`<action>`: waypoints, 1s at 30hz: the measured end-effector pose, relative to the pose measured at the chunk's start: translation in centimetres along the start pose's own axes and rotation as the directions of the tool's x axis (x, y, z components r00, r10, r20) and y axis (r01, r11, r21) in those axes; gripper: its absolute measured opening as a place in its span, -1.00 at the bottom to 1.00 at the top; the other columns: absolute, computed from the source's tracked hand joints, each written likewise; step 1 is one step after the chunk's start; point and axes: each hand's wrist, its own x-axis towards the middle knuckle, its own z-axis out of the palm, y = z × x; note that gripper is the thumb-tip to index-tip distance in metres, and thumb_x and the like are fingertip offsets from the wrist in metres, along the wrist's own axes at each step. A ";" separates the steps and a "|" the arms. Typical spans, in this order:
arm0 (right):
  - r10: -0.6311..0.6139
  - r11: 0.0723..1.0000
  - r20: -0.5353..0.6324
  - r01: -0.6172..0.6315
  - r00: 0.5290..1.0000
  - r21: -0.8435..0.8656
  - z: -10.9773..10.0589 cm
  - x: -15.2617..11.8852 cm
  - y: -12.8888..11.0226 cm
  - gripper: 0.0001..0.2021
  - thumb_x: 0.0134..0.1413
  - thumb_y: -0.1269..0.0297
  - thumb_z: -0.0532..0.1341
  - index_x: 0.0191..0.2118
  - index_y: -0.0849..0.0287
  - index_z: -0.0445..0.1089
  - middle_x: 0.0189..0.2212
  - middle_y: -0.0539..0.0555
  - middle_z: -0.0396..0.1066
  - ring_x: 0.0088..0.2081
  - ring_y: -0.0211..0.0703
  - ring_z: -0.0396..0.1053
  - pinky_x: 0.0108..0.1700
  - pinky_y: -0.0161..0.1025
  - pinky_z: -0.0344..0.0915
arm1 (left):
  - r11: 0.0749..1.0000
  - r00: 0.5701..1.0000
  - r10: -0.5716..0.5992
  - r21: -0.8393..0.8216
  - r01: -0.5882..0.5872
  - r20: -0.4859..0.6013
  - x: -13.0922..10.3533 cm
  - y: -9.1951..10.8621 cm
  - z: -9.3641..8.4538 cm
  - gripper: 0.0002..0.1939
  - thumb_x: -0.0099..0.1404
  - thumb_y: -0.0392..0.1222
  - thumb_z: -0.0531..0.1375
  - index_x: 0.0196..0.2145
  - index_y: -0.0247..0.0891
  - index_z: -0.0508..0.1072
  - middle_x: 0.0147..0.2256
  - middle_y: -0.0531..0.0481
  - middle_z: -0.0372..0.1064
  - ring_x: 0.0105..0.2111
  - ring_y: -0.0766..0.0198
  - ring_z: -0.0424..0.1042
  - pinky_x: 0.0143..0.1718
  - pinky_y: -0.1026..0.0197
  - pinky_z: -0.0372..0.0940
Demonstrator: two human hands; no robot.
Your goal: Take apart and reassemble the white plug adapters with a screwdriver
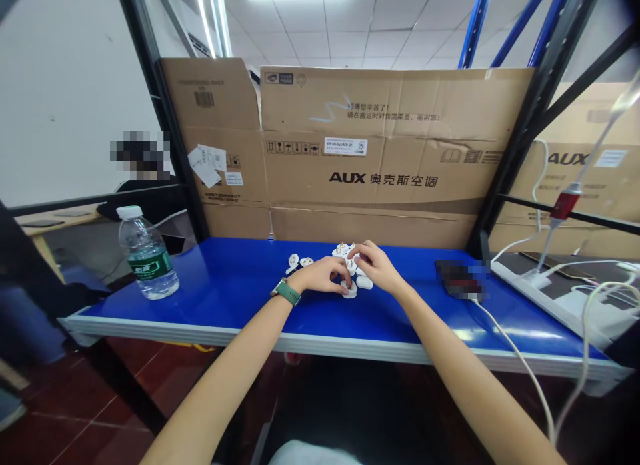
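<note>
Several small white plastic pieces lie in a loose cluster on the blue tabletop, some with brass-coloured parts. My left hand, wearing a watch with a green strap, has its thumb and fingers curled onto a rounded white piece at the near side of the cluster. From the right, my right hand bends its fingers onto another white piece just behind. A white oblong piece rests beside it. Left of my left hand are a white piece with a round end and another small piece.
A water bottle stands at the left end of the table. To the right lies a blurred dark device with a white cable. Cardboard walls off the back. A person sits beyond the left frame post.
</note>
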 end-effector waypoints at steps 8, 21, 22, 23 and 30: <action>0.026 1.000 -0.024 -0.026 0.999 -0.011 0.1 0.0 0.3 -0.82 0.22 0.35 0.13 -0.21 0.18 0.49 -0.35 0.00 0.17 -0.39 -0.23 0.21 -0.25 -0.24 0.17 | 0.996 1.000 -0.020 -0.082 0.021 0.020 0.0 -0.8 0.1 -0.83 0.24 -0.06 0.37 -0.26 -0.18 0.66 -0.22 -0.03 0.55 -0.20 0.24 0.48 -0.15 0.26 0.26; -0.001 1.000 -0.034 0.000 0.999 -0.017 0.1 0.0 0.6 -0.81 0.26 0.30 0.12 -0.19 0.15 0.48 -0.35 0.01 0.17 -0.37 -0.21 0.22 -0.25 -0.24 0.18 | 0.989 0.996 -0.005 -0.145 -0.008 -0.089 0.4 -0.7 0.1 -0.83 0.29 -0.07 0.33 -0.29 -0.23 0.62 -0.21 -0.05 0.54 -0.15 0.23 0.49 -0.02 0.22 0.27; 0.002 1.000 -0.035 -0.003 0.999 -0.026 0.1 0.0 0.7 -0.81 0.25 0.29 0.12 -0.20 0.15 0.48 -0.35 0.01 0.18 -0.37 -0.20 0.22 -0.24 -0.24 0.18 | 0.989 0.993 -0.005 -0.147 -0.012 -0.116 0.5 -0.8 0.1 -0.82 0.29 -0.06 0.32 -0.29 -0.24 0.61 -0.22 -0.05 0.54 -0.16 0.23 0.48 -0.02 0.22 0.27; 0.005 0.999 -0.041 -0.007 0.999 -0.034 0.1 0.1 0.7 -0.82 0.25 0.29 0.12 -0.20 0.16 0.48 -0.36 0.01 0.18 -0.36 -0.19 0.22 -0.24 -0.24 0.19 | 0.989 0.989 -0.011 -0.145 -0.011 -0.147 0.5 -0.9 0.0 -0.81 0.30 -0.06 0.31 -0.28 -0.24 0.60 -0.22 -0.05 0.54 -0.16 0.23 0.48 -0.04 0.22 0.27; 0.094 0.991 -0.145 -0.106 0.985 -0.079 0.2 0.2 2.5 -0.70 0.18 0.45 0.01 -0.02 0.17 0.37 -0.23 0.11 0.35 -0.22 -0.10 0.30 -0.10 -0.19 0.23 | 0.908 0.911 -0.221 0.267 0.322 -0.349 -0.7 -2.1 -1.4 -0.85 0.39 -0.15 0.20 -0.21 -0.19 0.58 -0.16 -0.06 0.52 -0.13 0.18 0.45 -0.04 0.19 0.23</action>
